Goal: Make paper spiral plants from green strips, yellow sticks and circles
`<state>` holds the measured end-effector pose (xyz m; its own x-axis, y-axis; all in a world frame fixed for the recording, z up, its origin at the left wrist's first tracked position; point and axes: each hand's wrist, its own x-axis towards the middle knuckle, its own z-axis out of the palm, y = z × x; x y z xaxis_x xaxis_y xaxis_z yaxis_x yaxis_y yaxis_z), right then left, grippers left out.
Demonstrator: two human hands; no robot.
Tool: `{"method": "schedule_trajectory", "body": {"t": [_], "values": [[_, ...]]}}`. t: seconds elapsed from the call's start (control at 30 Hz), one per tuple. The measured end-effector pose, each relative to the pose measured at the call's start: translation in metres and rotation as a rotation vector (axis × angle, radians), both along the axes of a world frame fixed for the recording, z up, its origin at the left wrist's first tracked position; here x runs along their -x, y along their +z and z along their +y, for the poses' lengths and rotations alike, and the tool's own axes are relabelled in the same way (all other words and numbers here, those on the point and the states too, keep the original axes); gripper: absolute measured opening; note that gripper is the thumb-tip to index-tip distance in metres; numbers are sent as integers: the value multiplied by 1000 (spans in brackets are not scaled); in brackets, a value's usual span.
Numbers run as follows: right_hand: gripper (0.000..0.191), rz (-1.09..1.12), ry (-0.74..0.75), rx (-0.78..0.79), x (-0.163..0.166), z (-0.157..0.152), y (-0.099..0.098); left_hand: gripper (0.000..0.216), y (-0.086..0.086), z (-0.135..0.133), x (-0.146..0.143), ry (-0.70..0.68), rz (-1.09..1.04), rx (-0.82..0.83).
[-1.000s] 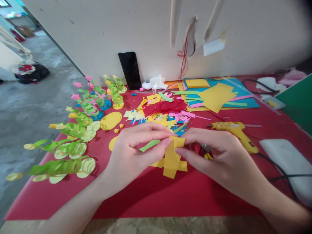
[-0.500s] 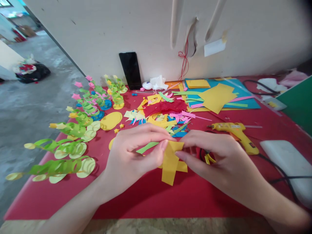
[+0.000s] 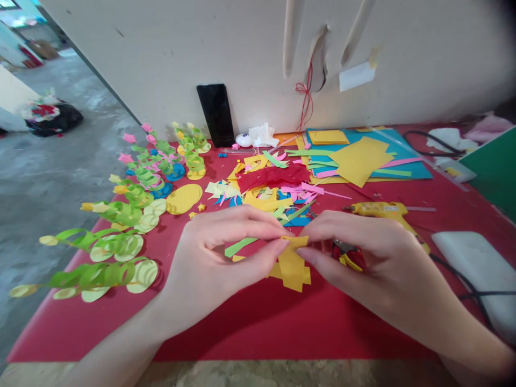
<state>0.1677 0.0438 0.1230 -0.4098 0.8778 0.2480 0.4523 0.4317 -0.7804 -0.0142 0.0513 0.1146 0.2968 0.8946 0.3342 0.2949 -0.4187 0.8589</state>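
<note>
Though pinched in plain view, hard to read along its top edge: yellow paper (image 3: 293,267), covered there by thumbs and forefingers. Clamped from the left by the left hand (image 3: 213,255) and from the right by the right hand (image 3: 365,252), fingertips pressed together on it. Hanging below the grip, over the red mat (image 3: 242,322). Inside the left hand, a green strip (image 3: 241,246). Half hidden under the right palm, scissors (image 3: 346,257); farther back, a glue gun (image 3: 379,210).

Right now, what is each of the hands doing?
Left hand: closed, pinching the yellow paper and a green strip.
Right hand: closed, pinching the same yellow paper.
</note>
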Motion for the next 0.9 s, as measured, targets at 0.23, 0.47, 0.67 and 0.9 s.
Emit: {"method": "schedule_trajectory", "body": {"t": [0.23, 0.47, 0.67, 0.9], "values": [[4, 31, 34, -21, 1, -1, -1, 15, 0, 2, -1, -12, -74, 132], [10, 23, 67, 19, 1, -1, -3, 12, -3, 3, -4, -32, -123, 205], [9, 8, 56, 22, 1, 0, -2, 7, -3, 2, -4, -8, -45, 161], [12, -21, 35, 1, 2, 0, -1, 12, -1, 1, -5, 53, 137, -24]]}}
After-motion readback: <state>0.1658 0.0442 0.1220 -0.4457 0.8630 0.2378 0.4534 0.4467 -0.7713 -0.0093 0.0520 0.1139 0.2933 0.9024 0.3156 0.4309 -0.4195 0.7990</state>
